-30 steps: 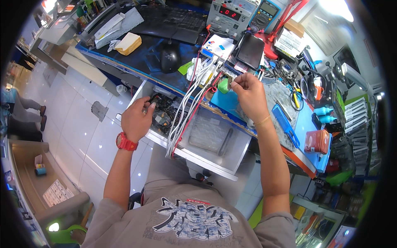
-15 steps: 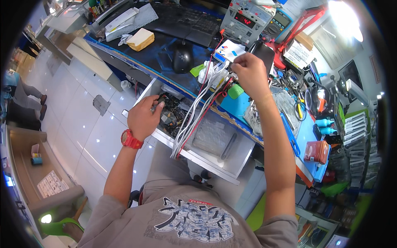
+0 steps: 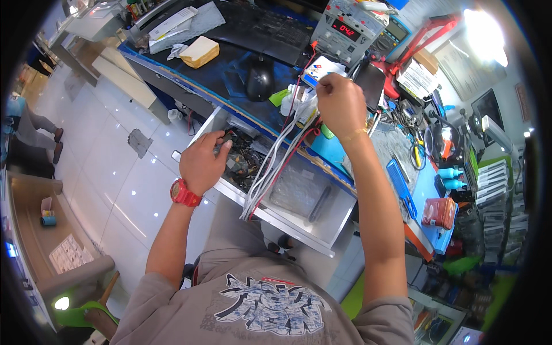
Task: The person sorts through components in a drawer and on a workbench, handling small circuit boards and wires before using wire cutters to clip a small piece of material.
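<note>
My left hand [image 3: 202,164], with a red watch [image 3: 185,192] on its wrist, lies at the left side of the pulled-out drawer [image 3: 290,229]. Its thumb and fingers are apart beside a heap of small dark parts [image 3: 244,164], and nothing shows in its grasp. Over the bench, my right hand [image 3: 342,106] is closed with its fingers curled down; whatever they hold is hidden. It is close to a white and blue card-like box [image 3: 323,70] and a bundle of white cables [image 3: 275,152] that hangs across the drawer.
A black mouse [image 3: 260,80], keyboard [image 3: 276,35] and yellowish block [image 3: 200,53] lie on the bench. Behind my right hand stands a power supply [image 3: 344,31] with a red display. Tools, a blue tray-like strip [image 3: 401,187] and a reddish tin [image 3: 439,213] crowd the right.
My right hand has moved slightly left and its fingers have curled further down, away from the white and blue box. My left hand stays at the drawer's side.
</note>
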Motion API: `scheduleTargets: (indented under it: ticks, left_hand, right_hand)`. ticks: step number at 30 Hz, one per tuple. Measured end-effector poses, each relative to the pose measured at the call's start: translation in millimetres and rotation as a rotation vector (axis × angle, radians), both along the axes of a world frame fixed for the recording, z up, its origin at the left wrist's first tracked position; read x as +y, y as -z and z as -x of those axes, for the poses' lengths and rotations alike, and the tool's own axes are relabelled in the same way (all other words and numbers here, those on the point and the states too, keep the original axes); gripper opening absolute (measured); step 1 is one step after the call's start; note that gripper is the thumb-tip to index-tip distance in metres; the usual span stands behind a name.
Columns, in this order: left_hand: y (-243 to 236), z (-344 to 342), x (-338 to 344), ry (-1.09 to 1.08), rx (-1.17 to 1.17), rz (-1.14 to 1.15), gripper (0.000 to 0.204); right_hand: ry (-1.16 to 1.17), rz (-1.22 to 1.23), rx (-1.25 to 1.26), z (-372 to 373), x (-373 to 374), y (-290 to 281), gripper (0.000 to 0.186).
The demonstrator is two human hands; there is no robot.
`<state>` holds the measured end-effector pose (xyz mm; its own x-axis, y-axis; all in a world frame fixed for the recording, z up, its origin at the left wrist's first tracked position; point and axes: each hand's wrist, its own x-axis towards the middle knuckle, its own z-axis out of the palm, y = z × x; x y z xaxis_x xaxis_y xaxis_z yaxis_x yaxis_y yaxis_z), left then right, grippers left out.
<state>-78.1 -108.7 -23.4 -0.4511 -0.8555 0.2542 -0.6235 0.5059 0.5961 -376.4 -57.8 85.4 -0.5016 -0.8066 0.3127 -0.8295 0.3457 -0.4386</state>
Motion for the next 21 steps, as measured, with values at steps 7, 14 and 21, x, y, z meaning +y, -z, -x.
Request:
scheduleTargets:
  ticks: [7,14,21]
  left_hand:
    - [2,4,0,0.011,0.001,-0.027,0.031]
    - [1,6,1,0.027,-0.055,-0.035,0.035]
    - [4,7,0,0.000,-0.118,-0.059,0.038]
  right_hand:
    - [0.068,0.125,-0.111,46,140,-8,0.011]
    - [0.164,-0.019,-0.048,56,223,15,0.015]
    - [-0.043,0.137,0.204,61,198,35,0.028]
